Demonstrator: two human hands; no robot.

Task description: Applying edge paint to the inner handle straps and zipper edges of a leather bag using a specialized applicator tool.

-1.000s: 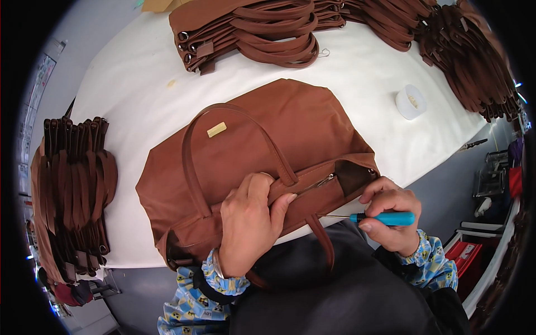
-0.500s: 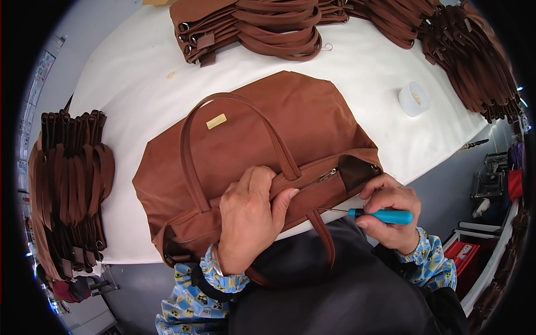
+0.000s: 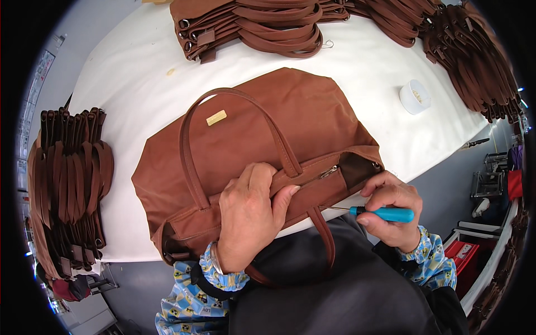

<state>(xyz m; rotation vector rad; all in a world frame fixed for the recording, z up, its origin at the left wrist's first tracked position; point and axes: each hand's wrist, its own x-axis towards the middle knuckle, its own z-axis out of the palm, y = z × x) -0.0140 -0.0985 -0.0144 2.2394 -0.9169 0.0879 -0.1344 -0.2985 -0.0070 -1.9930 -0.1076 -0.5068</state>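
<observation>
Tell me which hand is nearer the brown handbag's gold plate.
Left. The left hand rests on the brown handbag, below the gold plate; the right hand, farther off to its lower right, grips a blue-handled tool.

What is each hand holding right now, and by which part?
The right hand holds the tool by its blue handle; the left hand grips the bag at its top edge.

We are listing one white-topped table (image 3: 128,100). On it we are counting: one brown bag (image 3: 240,145), lying at the near edge; one stack of brown strapped bags (image 3: 70,184) at the left; further brown piles (image 3: 391,19) along the far side and right; one translucent whitish cup (image 3: 406,100), holding small pale contents.
</observation>
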